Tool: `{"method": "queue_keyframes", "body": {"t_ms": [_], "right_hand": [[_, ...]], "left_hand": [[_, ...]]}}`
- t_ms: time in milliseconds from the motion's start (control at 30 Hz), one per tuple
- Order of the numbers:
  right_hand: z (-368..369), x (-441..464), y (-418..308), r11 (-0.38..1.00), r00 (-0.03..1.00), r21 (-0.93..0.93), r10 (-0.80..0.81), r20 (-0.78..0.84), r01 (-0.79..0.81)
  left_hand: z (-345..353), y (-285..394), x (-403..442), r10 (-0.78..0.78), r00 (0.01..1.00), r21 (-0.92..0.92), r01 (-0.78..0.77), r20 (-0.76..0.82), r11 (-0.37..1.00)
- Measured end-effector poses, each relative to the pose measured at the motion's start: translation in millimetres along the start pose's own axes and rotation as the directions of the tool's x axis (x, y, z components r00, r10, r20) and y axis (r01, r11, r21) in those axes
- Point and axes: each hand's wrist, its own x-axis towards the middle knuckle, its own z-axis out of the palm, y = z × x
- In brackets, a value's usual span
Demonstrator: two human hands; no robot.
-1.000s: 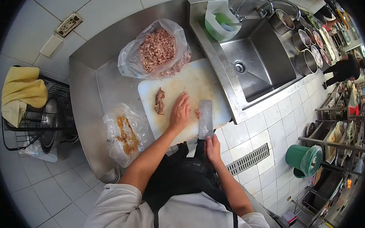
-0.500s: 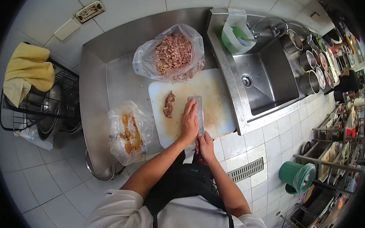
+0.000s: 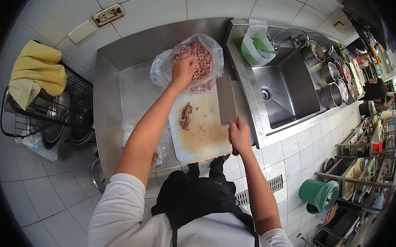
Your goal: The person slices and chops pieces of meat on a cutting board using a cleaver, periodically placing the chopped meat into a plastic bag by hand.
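Note:
My left hand (image 3: 184,71) reaches into a clear plastic bag (image 3: 161,73) of chopped meat (image 3: 202,57). Its fingers are curled down at the meat, and whatever they hold is hidden. My right hand (image 3: 240,135) grips the handle of a cleaver (image 3: 226,100), whose broad blade points away from me over the right side of the white cutting board (image 3: 190,155). On the board's left half lies a dark strip of meat (image 3: 186,116), with small scraps near it.
The sink (image 3: 292,92) is to the right, with a green-and-white container (image 3: 254,51) at its corner. A plastic bag with brown residue (image 3: 159,155) lies partly behind my left arm. A wire rack with a yellow cloth (image 3: 37,68) stands left; a green bin (image 3: 312,192) is on the floor.
My left hand has left the cleaver blade and moved up into the bag of chopped meat. My right hand has shifted the cleaver right and away from me, its blade now showing broad side up.

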Motion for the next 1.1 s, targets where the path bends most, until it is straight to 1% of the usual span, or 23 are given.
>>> {"method": "queue_keyframes", "body": {"t_ms": [33, 67, 100, 167, 233, 267, 333, 367, 400, 433, 500, 600, 667, 733, 833, 900, 967, 1000, 1033, 1067, 1100], "right_hand": [[-2, -13, 24, 0.997, 1.0, -0.077, -0.029, -0.002, 0.029], [-4, -25, 45, 0.987, 0.998, -0.152, -0.059, -0.003, 0.058], [-4, -35, 63, 0.994, 0.999, -0.104, 0.019, 0.03, -0.016], [-1, -50, 90, 0.986, 0.98, -0.014, 0.169, 0.105, -0.168], [4, -55, 106, 0.918, 0.94, 0.228, 0.283, 0.192, -0.323], [7, -55, 112, 0.855, 0.913, 0.338, 0.325, 0.245, -0.395], [14, -58, 120, 0.82, 0.9, 0.384, 0.34, 0.272, -0.425], [19, -61, 124, 0.801, 0.893, 0.404, 0.348, 0.285, -0.442], [24, -64, 124, 0.813, 0.9, 0.398, 0.33, 0.284, -0.424], [28, -68, 123, 0.831, 0.89, 0.342, 0.348, 0.294, -0.438], [37, -75, 122, 0.852, 0.882, 0.293, 0.335, 0.333, -0.434], [52, -85, 119, 0.828, 0.869, 0.328, 0.332, 0.366, -0.454], [54, -89, 116, 0.771, 0.847, 0.398, 0.334, 0.413, -0.498], [54, -89, 104, 0.729, 0.831, 0.435, 0.34, 0.44, -0.529], [50, -75, 81, 0.771, 0.858, 0.424, 0.299, 0.418, -0.475], [49, -49, 54, 0.858, 0.913, 0.364, 0.251, 0.321, -0.363], [41, -16, 7, 0.935, 0.956, 0.261, 0.177, 0.235, -0.238], [34, -4, -18, 0.958, 0.971, 0.224, 0.133, 0.198, -0.177], [29, 2, -38, 0.975, 0.983, 0.187, 0.086, 0.164, -0.117], [23, 1, -55, 0.964, 0.984, 0.234, 0.095, 0.15, -0.129], [16, -1, -69, 0.95, 0.986, 0.281, 0.106, 0.13, -0.139]], "left_hand": [[-5, 10, -19, -0.017, 1.0, -0.014, 0.017, 0.014, 1.0], [-7, 15, -43, -0.03, 0.998, 0.025, 0.028, 0.055, 0.999], [-8, 18, -68, -0.039, 0.995, 0.064, 0.033, 0.096, 0.997], [12, 3, -123, -0.012, 0.978, 0.061, -0.001, 0.206, 0.998], [27, -3, -163, 0.087, 0.951, -0.012, -0.087, 0.296, 0.996], [38, -4, -171, 0.109, 0.958, 0.082, -0.135, 0.263, 0.987], [55, 1, -179, 0.162, 0.965, 0.271, -0.215, 0.205, 0.938], [61, 3, -184, 0.13, 0.961, 0.302, -0.202, 0.242, 0.932], [65, 6, -186, 0.097, 0.956, 0.332, -0.189, 0.276, 0.924], [68, 9, -188, 0.063, 0.949, 0.363, -0.178, 0.308, 0.915], [70, 13, -198, 0.039, 0.953, 0.271, -0.125, 0.301, 0.954], [66, 15, -216, 0.011, 0.959, 0.131, -0.05, 0.284, 0.99], [62, 15, -225, -0.048, 0.971, 0.045, 0.038, 0.236, 0.998], [62, 16, -228, -0.147, 0.975, -0.044, 0.156, 0.165, 0.987], [59, 23, -211, -0.233, 0.972, -0.102, 0.236, 0.035, 0.966], [46, 29, -165, -0.157, 0.987, -0.041, 0.156, -0.038, 0.987], [29, 36, -98, -0.033, 0.982, -0.046, 0.025, -0.184, 0.999], [26, 30, -68, -0.13, 0.984, -0.028, 0.128, -0.121, 0.991], [22, 22, -41, -0.166, 0.984, -0.033, 0.165, -0.056, 0.986], [16, 17, -26, -0.197, 0.98, -0.035, 0.198, 0.011, 0.98], [9, 16, -24, -0.154, 0.988, -0.04, 0.154, 0.011, 0.987]]}}
